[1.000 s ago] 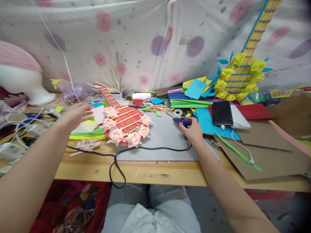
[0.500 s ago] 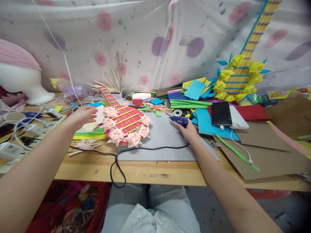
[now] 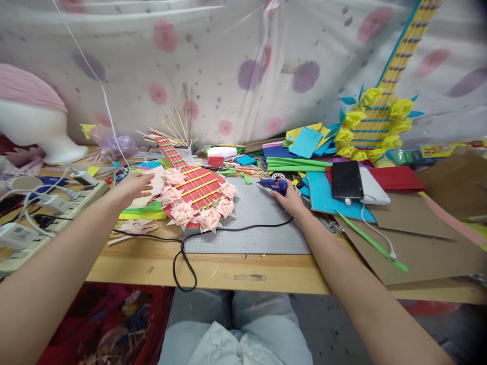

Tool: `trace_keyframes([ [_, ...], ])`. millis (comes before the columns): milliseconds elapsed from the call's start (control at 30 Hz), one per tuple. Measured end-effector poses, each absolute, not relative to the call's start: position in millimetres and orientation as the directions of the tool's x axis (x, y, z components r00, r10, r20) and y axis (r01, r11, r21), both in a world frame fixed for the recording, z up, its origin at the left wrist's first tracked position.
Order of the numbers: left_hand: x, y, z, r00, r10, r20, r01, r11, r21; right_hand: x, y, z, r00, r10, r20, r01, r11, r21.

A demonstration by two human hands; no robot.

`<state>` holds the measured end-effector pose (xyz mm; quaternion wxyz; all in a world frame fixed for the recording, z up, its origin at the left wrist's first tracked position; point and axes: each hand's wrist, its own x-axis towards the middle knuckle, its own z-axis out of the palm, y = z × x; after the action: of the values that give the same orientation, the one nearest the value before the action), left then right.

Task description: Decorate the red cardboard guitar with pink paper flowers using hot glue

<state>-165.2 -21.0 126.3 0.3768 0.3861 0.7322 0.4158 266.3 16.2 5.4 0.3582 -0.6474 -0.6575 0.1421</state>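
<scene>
My right hand (image 3: 291, 198) is wrapped round a blue glue gun (image 3: 274, 185), its nozzle pointing left over the grey cutting mat (image 3: 258, 205). A black cord (image 3: 243, 226) runs from it leftward across the mat and loops over the table's front edge. My left hand (image 3: 137, 188) hovers with fingers stretched out, holding nothing, just left of a red paper guitar (image 3: 203, 187). Pale pink paper roses (image 3: 182, 212) edge the guitar's body, and yellow strips with white strings cross it. A cream paper piece (image 3: 157, 181) shows behind my left fingers.
A power strip (image 3: 64, 218) with chargers lies at left, near a foam head (image 3: 34, 121). At right are a phone (image 3: 347, 180), cardboard (image 3: 422, 223) and a yellow paper guitar (image 3: 373, 121) standing upright. Coloured paper (image 3: 304, 142) and sticks (image 3: 178, 129) lie at the back.
My right hand and the glue gun have shifted slightly left toward the red guitar. My left hand stays about where it was, with its fingers still apart.
</scene>
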Motion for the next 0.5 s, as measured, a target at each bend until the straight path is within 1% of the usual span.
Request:
trace_keyframes([
  [100, -169.1, -18.8, 122.6, -0.421, 0.875, -0.238, 0.245, 0.362, 0.899, 262.3, 15.5, 3.2, 0.144, 0.964, 0.224, 0.801, 0.020, -0.598],
  [167, -171.5, -18.3, 121.4, -0.408, 0.880, -0.244, 0.234, 0.359, 0.903, 260.9, 13.0, 2.8, 0.141, 0.965, 0.221, 0.817, 0.013, -0.577],
  [200, -172.3, -18.9, 121.2, -0.393, 0.884, -0.254, 0.229, 0.361, 0.904, 260.1, 10.6, 4.0, 0.122, 0.957, 0.263, 0.827, 0.048, -0.561],
  [233, -172.7, -20.0, 121.1, -0.371, 0.888, -0.271, 0.227, 0.369, 0.901, 258.8, 7.4, 6.6, 0.100, 0.937, 0.336, 0.838, 0.103, -0.536],
  [267, -172.7, -21.8, 121.1, -0.346, 0.891, -0.294, 0.228, 0.384, 0.895, 256.6, 3.4, 10.8, 0.077, 0.900, 0.430, 0.849, 0.167, -0.502],
  [333, -171.5, -26.9, 121.0, -0.304, 0.887, -0.348, 0.237, 0.424, 0.874, 248.0, -5.0, 23.7, 0.060, 0.788, 0.613, 0.866, 0.264, -0.425],
  [367, -170.6, -29.8, 120.5, -0.289, 0.882, -0.372, 0.243, 0.443, 0.863, 241.1, -8.3, 31.8, 0.058, 0.747, 0.662, 0.861, 0.298, -0.412],
  [400, -169.8, -32.5, 119.6, -0.282, 0.877, -0.389, 0.249, 0.458, 0.853, 232.4, -10.2, 40.2, 0.046, 0.729, 0.683, 0.845, 0.336, -0.416],
  [433, -169.2, -34.9, 118.3, -0.283, 0.873, -0.396, 0.260, 0.468, 0.845, 222.2, -9.9, 48.1, 0.020, 0.736, 0.677, 0.817, 0.379, -0.435],
  [500, -169.5, -38.1, 114.5, -0.286, 0.871, -0.399, 0.285, 0.475, 0.833, 198.5, -1.9, 60.5, -0.064, 0.806, 0.589, 0.728, 0.441, -0.525],
])
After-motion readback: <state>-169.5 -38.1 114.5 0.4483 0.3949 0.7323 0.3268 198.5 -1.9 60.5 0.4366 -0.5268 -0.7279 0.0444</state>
